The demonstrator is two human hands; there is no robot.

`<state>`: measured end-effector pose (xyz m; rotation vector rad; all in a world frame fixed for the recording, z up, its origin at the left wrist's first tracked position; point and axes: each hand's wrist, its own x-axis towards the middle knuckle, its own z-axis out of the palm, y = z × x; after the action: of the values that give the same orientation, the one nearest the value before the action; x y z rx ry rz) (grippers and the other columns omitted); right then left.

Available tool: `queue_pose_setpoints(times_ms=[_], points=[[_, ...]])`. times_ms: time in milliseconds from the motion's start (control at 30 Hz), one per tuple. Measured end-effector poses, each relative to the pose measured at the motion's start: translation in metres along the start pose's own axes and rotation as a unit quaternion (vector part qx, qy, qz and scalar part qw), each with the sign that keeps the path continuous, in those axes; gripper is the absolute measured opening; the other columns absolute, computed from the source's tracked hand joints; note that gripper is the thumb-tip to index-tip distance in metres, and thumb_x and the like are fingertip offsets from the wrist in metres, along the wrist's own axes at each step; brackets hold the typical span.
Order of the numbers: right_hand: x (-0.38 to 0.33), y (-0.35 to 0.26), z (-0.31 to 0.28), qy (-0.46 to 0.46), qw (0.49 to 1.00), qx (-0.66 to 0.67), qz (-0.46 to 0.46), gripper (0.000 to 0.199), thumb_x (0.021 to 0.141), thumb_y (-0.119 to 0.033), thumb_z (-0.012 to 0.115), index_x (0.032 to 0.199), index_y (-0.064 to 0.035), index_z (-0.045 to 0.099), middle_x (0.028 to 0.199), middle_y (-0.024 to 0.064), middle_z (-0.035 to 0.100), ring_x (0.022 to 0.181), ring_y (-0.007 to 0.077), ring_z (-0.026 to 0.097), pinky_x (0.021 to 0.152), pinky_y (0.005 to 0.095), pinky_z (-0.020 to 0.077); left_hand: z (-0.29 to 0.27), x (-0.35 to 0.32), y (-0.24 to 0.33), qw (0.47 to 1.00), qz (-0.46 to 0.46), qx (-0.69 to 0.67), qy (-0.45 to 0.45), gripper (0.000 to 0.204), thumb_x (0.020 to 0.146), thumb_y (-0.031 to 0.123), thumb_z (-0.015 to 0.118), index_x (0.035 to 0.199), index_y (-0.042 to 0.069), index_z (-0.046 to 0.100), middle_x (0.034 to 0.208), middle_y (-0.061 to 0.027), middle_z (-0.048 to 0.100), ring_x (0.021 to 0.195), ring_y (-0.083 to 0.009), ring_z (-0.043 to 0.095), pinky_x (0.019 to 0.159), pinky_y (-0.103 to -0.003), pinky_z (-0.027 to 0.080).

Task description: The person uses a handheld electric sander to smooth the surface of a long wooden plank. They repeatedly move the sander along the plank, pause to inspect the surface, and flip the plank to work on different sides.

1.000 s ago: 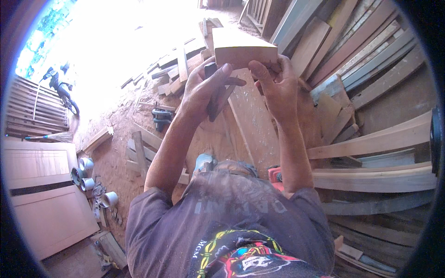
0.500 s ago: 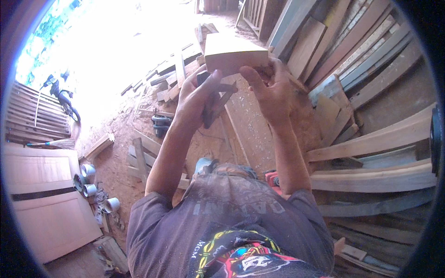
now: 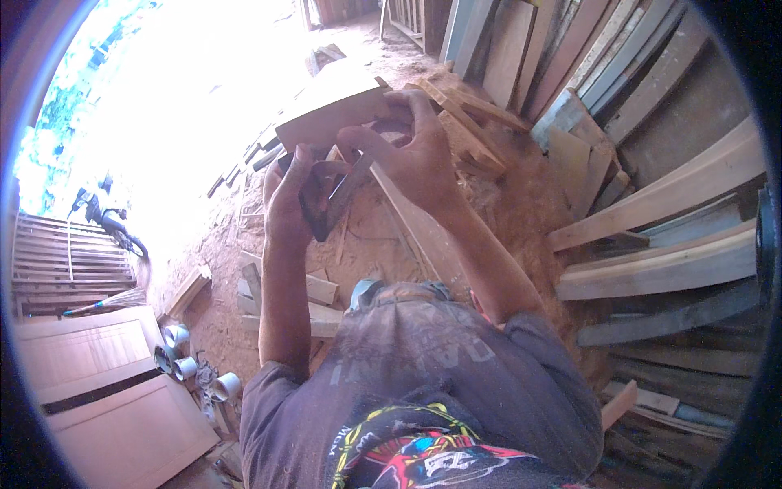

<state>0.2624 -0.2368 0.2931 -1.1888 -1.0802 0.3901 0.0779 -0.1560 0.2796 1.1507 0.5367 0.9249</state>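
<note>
Both hands hold up a short, pale wooden block (image 3: pixel 332 121) in front of me; its left end tilts lower and its top face is washed out by glare. My left hand (image 3: pixel 285 191) is closed at the block's left end, thumb against its near face. The same hand also holds a dark angular tool (image 3: pixel 319 213) with straight arms, which looks like a carpenter's square and hangs below the block. My right hand (image 3: pixel 411 155) grips the block's right end, fingers over the far side and thumb near the lower edge. The fingers behind the block are hidden.
A long plank (image 3: pixel 423 224) lies on the dirt floor below my hands, beside wood offcuts (image 3: pixel 476 147). Boards (image 3: pixel 664 265) are stacked at the right. Door panels (image 3: pixel 122 424) and white cups (image 3: pixel 226 386) lie at the left; a motorbike (image 3: pixel 114 220) stands farther back.
My hands have moved left with the block, and its right end has risen. The dark tool shows more plainly below it. The whole view has shifted, uncovering offcuts behind my right hand.
</note>
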Motion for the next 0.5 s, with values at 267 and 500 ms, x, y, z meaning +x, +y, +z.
queue_pose_setpoints(times_ms=[267, 500], points=[[0.003, 0.005, 0.003, -0.008, 0.999, -0.036, 0.006, 0.065, 0.088, -0.030, 0.090, 0.131, 0.0056, 0.056, 0.117, 0.0162, 0.071, 0.110, 0.0199, 0.071, 0.088, 0.0320, 0.0600, 0.003, -0.005, 0.007, 1.000, -0.007, 0.019, 0.015, 0.043, 0.107, 0.037, 0.065, 0.125, -0.003, 0.063, 0.095, -0.0164, 0.077, 0.063, -0.0098, 0.061, 0.053, -0.022, 0.048], [0.004, -0.001, -0.033, 0.025, 0.997, 0.052, 0.041, 0.053, 0.098, -0.036, 0.081, 0.130, 0.0011, 0.059, 0.115, 0.0105, 0.071, 0.102, 0.0175, 0.070, 0.084, 0.0312, 0.0567, 0.052, 0.008, 0.000, 0.998, -0.011, -0.013, -0.064, 0.047, 0.099, 0.029, 0.077, 0.130, -0.002, 0.063, 0.108, -0.0130, 0.075, 0.083, -0.0133, 0.075, 0.061, -0.023, 0.054]])
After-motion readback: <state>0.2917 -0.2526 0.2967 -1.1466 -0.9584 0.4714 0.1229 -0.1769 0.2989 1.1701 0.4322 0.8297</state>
